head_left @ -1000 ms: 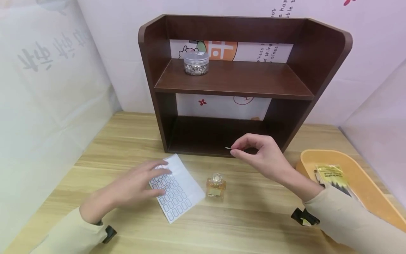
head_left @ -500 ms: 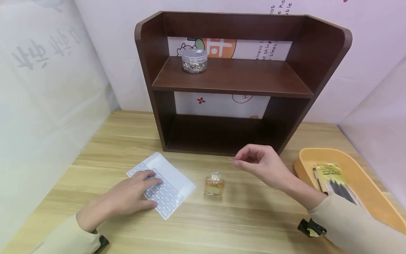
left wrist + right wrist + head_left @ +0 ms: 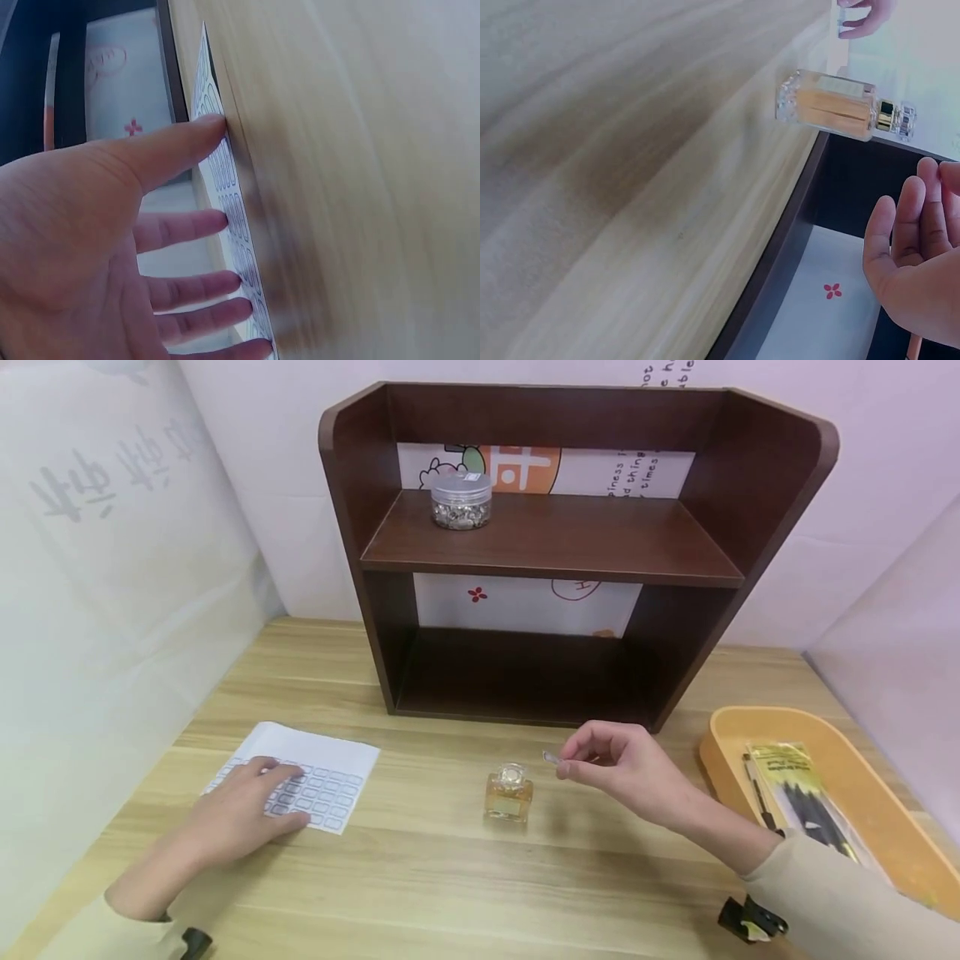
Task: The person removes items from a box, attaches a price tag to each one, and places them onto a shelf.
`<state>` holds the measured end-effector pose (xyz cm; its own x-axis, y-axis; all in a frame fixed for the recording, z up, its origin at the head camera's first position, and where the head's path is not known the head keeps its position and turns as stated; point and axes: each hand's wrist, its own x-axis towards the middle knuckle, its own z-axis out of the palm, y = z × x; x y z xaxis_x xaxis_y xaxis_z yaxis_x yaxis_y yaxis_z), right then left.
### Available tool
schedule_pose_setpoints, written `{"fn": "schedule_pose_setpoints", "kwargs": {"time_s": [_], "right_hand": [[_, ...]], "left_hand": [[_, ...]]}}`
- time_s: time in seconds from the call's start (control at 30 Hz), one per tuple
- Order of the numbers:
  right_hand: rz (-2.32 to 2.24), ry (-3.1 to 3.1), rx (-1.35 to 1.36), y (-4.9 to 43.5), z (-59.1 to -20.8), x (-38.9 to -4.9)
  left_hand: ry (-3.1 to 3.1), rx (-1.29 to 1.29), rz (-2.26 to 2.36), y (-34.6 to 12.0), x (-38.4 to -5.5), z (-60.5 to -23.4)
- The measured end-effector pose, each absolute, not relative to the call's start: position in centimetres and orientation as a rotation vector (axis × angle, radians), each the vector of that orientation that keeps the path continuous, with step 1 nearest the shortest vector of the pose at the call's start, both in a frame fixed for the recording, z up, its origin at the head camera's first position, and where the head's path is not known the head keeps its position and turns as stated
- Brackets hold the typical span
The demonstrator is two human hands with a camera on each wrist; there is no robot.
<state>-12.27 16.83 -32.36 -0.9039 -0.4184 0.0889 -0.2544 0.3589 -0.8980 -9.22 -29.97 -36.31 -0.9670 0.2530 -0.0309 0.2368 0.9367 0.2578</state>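
A white sheet of small framed labels (image 3: 330, 785) lies on the table at the left. My left hand (image 3: 243, 806) rests on it with fingers spread; in the left wrist view the fingertips (image 3: 238, 282) touch its printed face. Between thumb and forefinger, my right hand (image 3: 622, 768) pinches one small label (image 3: 551, 757) by its end. Just left of and below that label stands a glass perfume bottle (image 3: 508, 795), upright, with amber liquid and a clear stopper. The right wrist view shows the bottle (image 3: 836, 105) apart from the hand; the label is hidden there.
A dark brown two-tier shelf (image 3: 555, 568) stands at the back, with a clear lidded jar (image 3: 461, 502) of silvery bits on its upper board. At the right, a yellow tray (image 3: 757, 718) holds a packet of brushes (image 3: 802, 802) and a pen (image 3: 759, 793).
My left hand has slid the label sheet leftward and turned it, away from the bottle. The right hand has lowered toward the bottle with the small label in its pinch.
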Motion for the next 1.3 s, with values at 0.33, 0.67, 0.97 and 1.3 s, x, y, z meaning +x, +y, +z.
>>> {"fn": "schedule_pose_setpoints", "kwargs": {"time_s": [0.33,0.67,0.97,1.3], "right_hand": [[-1.618,2.352,-0.597,16.9,-33.6,-11.5],[-1.677,2.279,-0.630,16.9,-35.0,-10.6],[-1.755,2.242,-0.606,16.4,-36.0,-9.9],[-1.833,2.204,-0.647,15.1,-36.9,-9.4]], "left_hand": [[3.023,0.198,0.392,-34.0,-10.3,-36.4],[3.089,0.208,0.423,-32.8,-10.8,-35.6],[3.120,0.490,1.013,-25.3,-11.7,-35.5],[2.415,0.554,1.704,-17.4,-12.7,-36.5]]}}
